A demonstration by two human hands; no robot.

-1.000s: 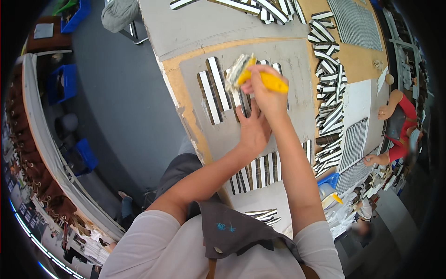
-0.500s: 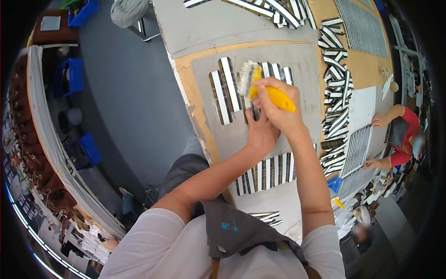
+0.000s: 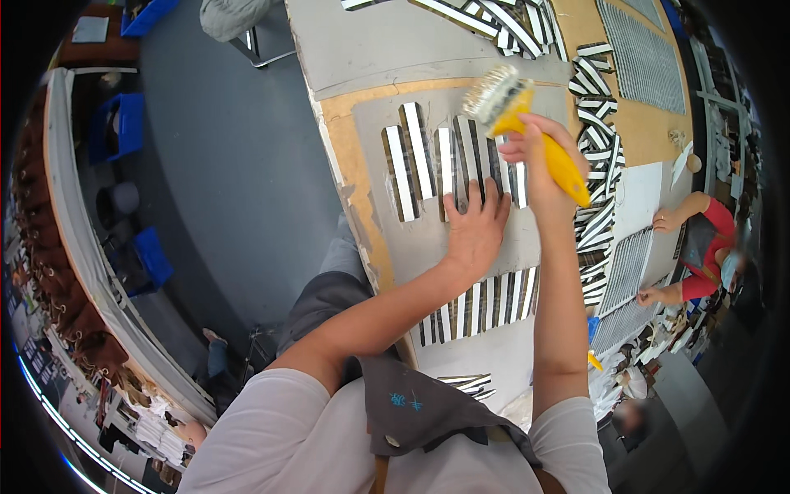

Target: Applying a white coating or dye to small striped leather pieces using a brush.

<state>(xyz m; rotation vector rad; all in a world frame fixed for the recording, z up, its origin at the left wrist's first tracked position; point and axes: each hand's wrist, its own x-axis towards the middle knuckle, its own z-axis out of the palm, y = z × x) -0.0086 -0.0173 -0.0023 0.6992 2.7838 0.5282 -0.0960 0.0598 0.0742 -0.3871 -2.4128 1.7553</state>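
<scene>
My right hand (image 3: pixel 550 169) is closed round the yellow handle of a wide brush (image 3: pixel 527 123), whose pale bristles point up and to the left above the far part of the board. With fingers spread, my left hand (image 3: pixel 477 232) presses its tips on the lower ends of the middle strips (image 3: pixel 467 152). These strips lie side by side on a grey board (image 3: pixel 374 156); several show a white band between dark edges, while some under the brush look greyer. Two white-banded strips (image 3: pixel 398 173) lie to the left of my fingers. My right hand and the brush partly cover the strips at right.
Nearer me lies another row of strips (image 3: pixel 485 305). A long heap of loose strips (image 3: pixel 597 165) runs along the right, with another pile (image 3: pixel 514 25) at the far end. Across the table, a co-worker in red (image 3: pixel 714 239) handles ribbed grey sheets (image 3: pixel 625 267).
The brush has lifted away from the strips, moving right and farther from me. My left hand has shifted right, its fingers now spread over the middle strips.
</scene>
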